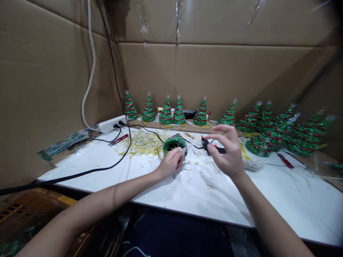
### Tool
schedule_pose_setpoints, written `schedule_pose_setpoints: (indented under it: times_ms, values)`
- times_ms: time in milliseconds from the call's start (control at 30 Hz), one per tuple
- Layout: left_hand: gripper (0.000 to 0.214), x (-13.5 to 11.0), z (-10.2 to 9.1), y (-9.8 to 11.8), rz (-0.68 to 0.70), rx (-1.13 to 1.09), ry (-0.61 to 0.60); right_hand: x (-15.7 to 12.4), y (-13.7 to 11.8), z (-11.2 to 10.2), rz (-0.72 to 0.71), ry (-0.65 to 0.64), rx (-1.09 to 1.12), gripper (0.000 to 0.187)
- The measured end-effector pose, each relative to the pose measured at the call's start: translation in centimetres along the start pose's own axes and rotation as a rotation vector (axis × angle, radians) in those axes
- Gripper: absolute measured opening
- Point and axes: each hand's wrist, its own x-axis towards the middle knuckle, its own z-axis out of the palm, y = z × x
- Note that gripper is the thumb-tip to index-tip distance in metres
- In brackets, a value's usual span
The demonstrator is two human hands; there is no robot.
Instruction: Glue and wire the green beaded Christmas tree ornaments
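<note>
My left hand (171, 161) is closed in a pinch on a bunch of thin white wires (188, 143). The wires are at the open, hollow base of a small green Christmas tree (171, 142), which lies on its side with that base toward me. My right hand (227, 151) is raised to the right, its fingers apart and nothing visible between them. Close behind its fingertips lies a black tool with an orange tip (205, 143), which looks like a glue gun and is partly hidden by the hand.
Several decorated trees (201, 113) line the cardboard back wall and the right side. Yellow and white wire clippings (143, 142) cover the white tabletop's middle left. Red-handled cutters (120, 138) lie near a white power strip (111, 124). A black cable (102, 168) crosses the left side.
</note>
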Motion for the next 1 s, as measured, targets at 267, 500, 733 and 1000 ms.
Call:
schedule_pose_setpoints:
  times_ms: [267,500,733,1000]
  values:
    - [0.019,0.1,-0.4,-0.8,0.017,0.128,-0.010,-0.7,-0.2,1.3,-0.003,-0.093,0.010,0.006]
    - [0.019,0.0,-0.4,-0.6,0.041,0.212,-0.003,-0.8,-0.1,1.3,0.047,-0.109,0.032,0.012]
    - [0.021,-0.1,-0.4,-0.2,0.051,0.286,-0.029,-0.7,0.2,1.4,0.113,-0.144,0.134,0.011]
    - [0.024,-0.2,-0.4,-0.2,0.075,0.341,-0.061,-0.6,0.2,1.8,0.364,-0.139,0.298,0.015]
